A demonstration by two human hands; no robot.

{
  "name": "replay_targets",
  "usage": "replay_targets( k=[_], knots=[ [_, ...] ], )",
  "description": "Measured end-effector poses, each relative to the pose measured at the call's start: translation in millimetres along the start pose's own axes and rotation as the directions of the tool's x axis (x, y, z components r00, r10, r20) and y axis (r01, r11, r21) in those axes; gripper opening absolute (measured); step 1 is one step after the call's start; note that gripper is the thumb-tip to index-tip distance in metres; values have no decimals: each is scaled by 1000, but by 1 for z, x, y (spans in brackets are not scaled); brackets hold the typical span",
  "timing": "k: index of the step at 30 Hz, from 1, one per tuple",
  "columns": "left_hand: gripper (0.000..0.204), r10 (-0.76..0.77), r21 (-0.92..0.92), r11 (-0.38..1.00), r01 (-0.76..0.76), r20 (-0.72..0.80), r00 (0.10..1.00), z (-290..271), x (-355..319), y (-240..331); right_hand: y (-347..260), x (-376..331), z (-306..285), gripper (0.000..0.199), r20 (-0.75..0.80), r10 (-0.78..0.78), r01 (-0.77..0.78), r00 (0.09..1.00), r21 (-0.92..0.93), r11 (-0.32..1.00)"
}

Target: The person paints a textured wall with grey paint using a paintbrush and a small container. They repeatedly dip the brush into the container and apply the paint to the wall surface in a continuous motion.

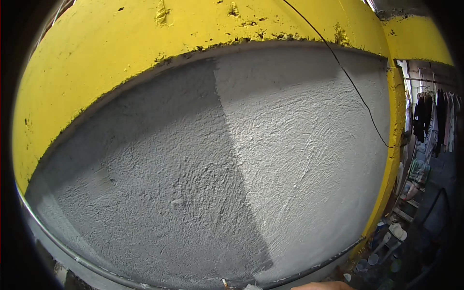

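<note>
A large rough grey plastered wall [159, 183] fills most of the view, its left part darker and its right part pale, with a sharp line between them. At the bottom edge only a strip of my right hand [323, 286] shows; its fingers are cut off by the frame. To its left, white bristles [253, 287] like a paintbrush's poke up, apart from the visible part of the hand. A thin white stick with an orange-brown lower end [225, 283] stands beside them, and what holds either is out of frame. My left hand does not show.
A yellow beam [116, 43] arches overhead and a yellow post [389, 164] edges the wall at right. A black cable [348, 75] hangs across. A grey pipe [92, 267] runs along the bottom. Beyond the post are hanging clothes [425, 116], a white stool [397, 232] and buckets [372, 259].
</note>
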State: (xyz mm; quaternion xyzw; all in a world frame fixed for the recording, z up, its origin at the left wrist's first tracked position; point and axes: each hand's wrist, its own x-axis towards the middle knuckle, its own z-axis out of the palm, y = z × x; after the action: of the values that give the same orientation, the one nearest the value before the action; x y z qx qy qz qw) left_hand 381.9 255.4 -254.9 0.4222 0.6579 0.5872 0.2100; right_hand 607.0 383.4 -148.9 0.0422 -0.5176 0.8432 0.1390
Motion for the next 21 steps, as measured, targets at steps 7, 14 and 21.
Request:
replay_targets(
  k=[7,14,21],
  knots=[
    [84,117,48,992,-118,24,993,6,9,-3,21,-1,-32,86,27,88,-92,996,214,972],
    [83,42,24,999,-44,84,996,12,16,27,1,7,-27,68,-27,7,-6,1000,52,999],
    [86,39,-39,999,-31,228,973,12,29,40,-17,9,-25,12,-313,-263,-48,913,-722,691]
  ],
)
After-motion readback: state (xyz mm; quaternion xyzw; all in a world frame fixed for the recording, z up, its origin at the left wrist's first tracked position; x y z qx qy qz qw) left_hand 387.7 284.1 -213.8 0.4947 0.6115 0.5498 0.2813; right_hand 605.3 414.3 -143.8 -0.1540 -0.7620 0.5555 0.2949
